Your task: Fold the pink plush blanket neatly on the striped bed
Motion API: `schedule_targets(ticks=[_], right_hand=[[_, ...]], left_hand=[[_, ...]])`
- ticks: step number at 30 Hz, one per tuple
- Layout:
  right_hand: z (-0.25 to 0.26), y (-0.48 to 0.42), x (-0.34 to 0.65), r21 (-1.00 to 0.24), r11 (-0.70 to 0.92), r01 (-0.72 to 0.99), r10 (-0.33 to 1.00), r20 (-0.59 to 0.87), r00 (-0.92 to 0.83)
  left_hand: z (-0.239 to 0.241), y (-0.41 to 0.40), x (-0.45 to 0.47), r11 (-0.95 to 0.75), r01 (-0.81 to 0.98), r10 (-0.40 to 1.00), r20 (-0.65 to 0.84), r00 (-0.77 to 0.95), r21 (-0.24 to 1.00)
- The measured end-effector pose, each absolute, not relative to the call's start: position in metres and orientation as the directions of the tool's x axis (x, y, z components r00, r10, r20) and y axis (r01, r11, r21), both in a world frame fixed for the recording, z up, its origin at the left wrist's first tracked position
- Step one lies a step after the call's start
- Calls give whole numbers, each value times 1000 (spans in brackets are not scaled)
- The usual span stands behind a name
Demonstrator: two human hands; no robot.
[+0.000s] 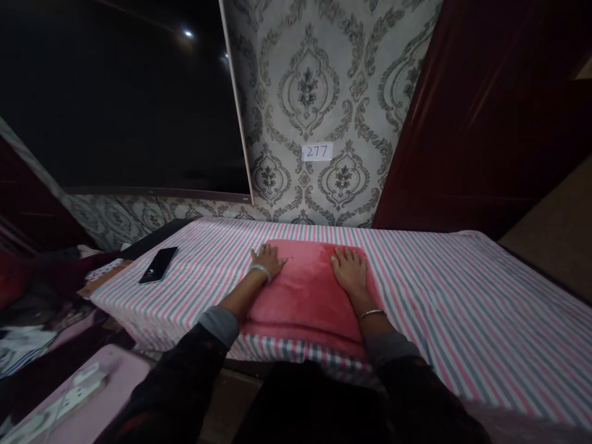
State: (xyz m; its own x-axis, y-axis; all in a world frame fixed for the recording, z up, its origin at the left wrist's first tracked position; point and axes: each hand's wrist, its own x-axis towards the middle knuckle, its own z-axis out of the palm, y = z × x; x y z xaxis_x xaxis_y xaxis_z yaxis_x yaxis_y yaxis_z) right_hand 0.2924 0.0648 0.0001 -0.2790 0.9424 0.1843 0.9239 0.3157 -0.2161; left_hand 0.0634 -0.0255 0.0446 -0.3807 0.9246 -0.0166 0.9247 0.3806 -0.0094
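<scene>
A pinkish-red plush cloth [305,296], folded into a rough rectangle, lies on the striped tablecloth [444,296]. My left hand [269,261] rests on its far left corner, fingers spread. On the far right part of the same cloth, my right hand [350,271] lies flat with the fingers stretched forward. Both palms touch the plush surface, and neither hand grips it. A fold line runs across the cloth near the table's front edge. Each wrist wears a bangle.
A dark phone [158,265] lies at the table's left. Behind stand a large black television [120,98] and a patterned wall with a paper label [317,152] reading 277. A pink stool [108,376] at lower left holds a power strip [65,401].
</scene>
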Motion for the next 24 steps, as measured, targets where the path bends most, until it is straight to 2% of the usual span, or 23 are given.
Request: schedule_targets(ticks=[4,9,13,18,24], right_hand=[[22,48,287,-213,296,931,954,118,-276],[17,-3,273,-138,544,828,831,225,-509],[-4,-25,270,-132,559,818,824,201,-531],[-4,-23,280,-108,571,814,817,171,-550],[-15,-40,339,-57,420,906,900,157,-407]], left_hand=[[53,-48,91,220,974,975,0,-220,45],[26,-75,134,4,998,999,45,-7,59],[-1,-85,149,7,1000,998,62,-9,25],[1,-88,143,-8,1000,998,68,6,29],[4,-129,117,134,991,982,137,-128,-30]])
